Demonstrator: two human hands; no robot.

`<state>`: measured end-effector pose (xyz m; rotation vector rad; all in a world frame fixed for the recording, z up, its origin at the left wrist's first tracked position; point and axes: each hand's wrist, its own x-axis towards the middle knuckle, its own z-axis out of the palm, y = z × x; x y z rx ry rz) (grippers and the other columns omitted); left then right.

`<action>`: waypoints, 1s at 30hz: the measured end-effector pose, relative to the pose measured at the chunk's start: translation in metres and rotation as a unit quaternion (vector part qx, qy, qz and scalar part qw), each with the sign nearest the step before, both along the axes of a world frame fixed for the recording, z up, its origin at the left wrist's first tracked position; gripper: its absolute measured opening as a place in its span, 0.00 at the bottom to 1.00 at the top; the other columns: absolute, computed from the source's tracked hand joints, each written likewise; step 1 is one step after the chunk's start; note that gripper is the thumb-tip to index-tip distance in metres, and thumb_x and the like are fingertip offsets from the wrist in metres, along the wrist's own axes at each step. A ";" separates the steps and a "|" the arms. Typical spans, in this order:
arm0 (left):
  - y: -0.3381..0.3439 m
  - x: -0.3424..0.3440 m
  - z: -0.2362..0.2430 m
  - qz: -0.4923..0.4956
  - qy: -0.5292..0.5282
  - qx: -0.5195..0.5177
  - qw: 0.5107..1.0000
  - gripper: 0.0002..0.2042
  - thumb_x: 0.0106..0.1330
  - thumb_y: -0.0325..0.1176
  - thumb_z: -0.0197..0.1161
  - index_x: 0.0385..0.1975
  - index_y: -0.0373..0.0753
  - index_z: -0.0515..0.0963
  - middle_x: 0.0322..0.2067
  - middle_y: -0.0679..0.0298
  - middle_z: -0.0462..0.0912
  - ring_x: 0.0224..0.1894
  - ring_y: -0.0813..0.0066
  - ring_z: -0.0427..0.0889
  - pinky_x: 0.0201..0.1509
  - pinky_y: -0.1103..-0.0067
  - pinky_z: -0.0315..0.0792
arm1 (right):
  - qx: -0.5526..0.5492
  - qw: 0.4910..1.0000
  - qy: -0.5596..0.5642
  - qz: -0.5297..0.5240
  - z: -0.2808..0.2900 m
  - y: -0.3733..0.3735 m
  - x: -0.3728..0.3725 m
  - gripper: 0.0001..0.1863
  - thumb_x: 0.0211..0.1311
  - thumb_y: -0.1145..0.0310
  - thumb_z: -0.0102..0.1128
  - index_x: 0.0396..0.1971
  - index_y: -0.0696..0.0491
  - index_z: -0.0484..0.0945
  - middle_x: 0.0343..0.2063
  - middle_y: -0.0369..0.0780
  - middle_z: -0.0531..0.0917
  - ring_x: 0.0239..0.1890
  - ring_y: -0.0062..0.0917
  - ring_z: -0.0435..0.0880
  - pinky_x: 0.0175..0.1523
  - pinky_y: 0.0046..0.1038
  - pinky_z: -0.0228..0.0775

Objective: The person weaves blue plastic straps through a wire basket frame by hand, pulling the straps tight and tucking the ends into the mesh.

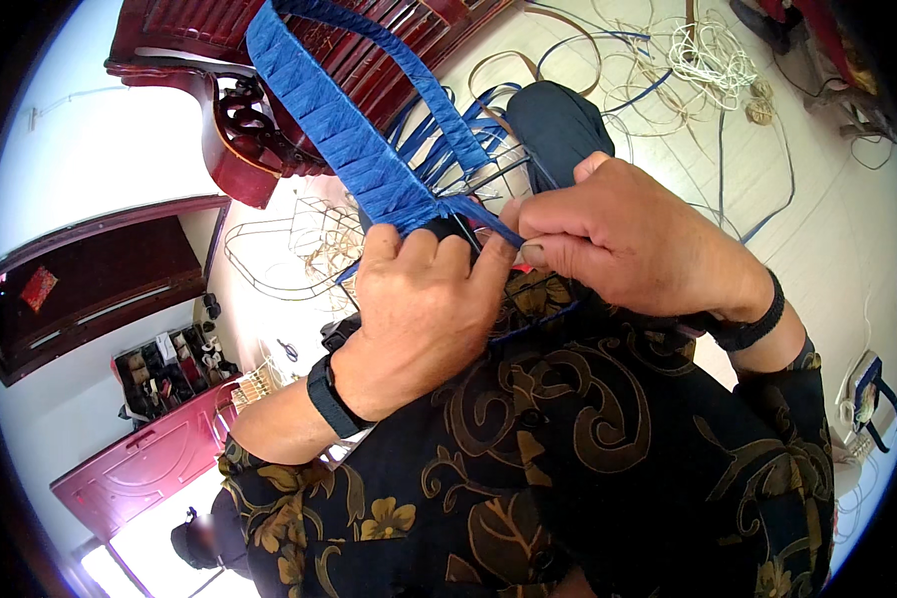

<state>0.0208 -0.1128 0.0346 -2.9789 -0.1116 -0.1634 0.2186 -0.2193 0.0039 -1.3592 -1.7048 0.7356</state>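
Note:
A dark wire frame (pixel 483 179), part wrapped in blue flat strip (pixel 339 130) with a long wide band and a narrower looped one, rests over my lap. My left hand (pixel 424 309) is closed on the frame just below the wrapped band, its fingertips curled out of sight. My right hand (pixel 633 234) pinches a loose blue strip (pixel 488 221) that runs from the band's lower end, with thumb and index finger close to my left thumb. The spot where the strip meets the frame is partly hidden by both hands.
A red wooden bench (pixel 239 179) is behind the work. Blue coils (pixel 419 140), tangled pale cord (pixel 708 65) and spare wire frames (pixel 274 249) lie on the tiled floor around my knee (pixel 553 120). A packed rack (pixel 169 364) stands left; a person (pixel 224 528) is at lower left.

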 end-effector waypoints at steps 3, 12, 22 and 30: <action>-0.007 0.005 0.002 0.038 0.069 0.021 0.997 0.06 0.50 0.30 0.65 0.29 0.43 0.79 0.19 0.69 0.70 0.24 0.69 0.72 0.32 0.71 0.61 | -0.008 1.000 0.011 0.017 0.000 0.002 0.003 0.11 0.66 0.67 0.56 0.26 0.57 0.76 0.22 0.49 0.79 0.29 0.48 0.80 0.35 0.43 0.69; 0.022 -0.002 0.000 -0.097 -0.031 -0.091 0.991 0.09 0.50 0.29 0.66 0.32 0.39 0.81 0.20 0.67 0.69 0.24 0.70 0.71 0.30 0.73 0.61 | -0.115 0.987 0.098 0.046 0.010 0.005 0.007 0.13 0.66 0.65 0.56 0.26 0.58 0.76 0.22 0.50 0.78 0.29 0.46 0.79 0.34 0.41 0.68; 0.035 -0.023 0.021 0.105 -0.005 -0.473 0.875 0.03 0.70 0.26 0.62 0.33 0.35 0.79 0.28 0.58 0.83 0.26 0.66 0.82 0.34 0.79 0.75 | -0.059 0.998 0.037 -0.003 0.004 -0.003 -0.004 0.12 0.66 0.66 0.56 0.25 0.56 0.75 0.23 0.49 0.78 0.31 0.48 0.80 0.38 0.44 0.68; 0.069 -0.017 0.030 0.232 -0.085 -0.803 0.542 0.09 0.77 0.33 0.55 0.38 0.33 0.77 0.29 0.55 0.85 0.25 0.74 0.83 0.24 0.85 0.72 | 0.034 0.978 -0.175 -0.106 -0.010 -0.014 -0.039 0.01 0.52 0.74 0.59 0.24 0.52 0.77 0.19 0.40 0.81 0.26 0.35 0.80 0.49 0.38 0.60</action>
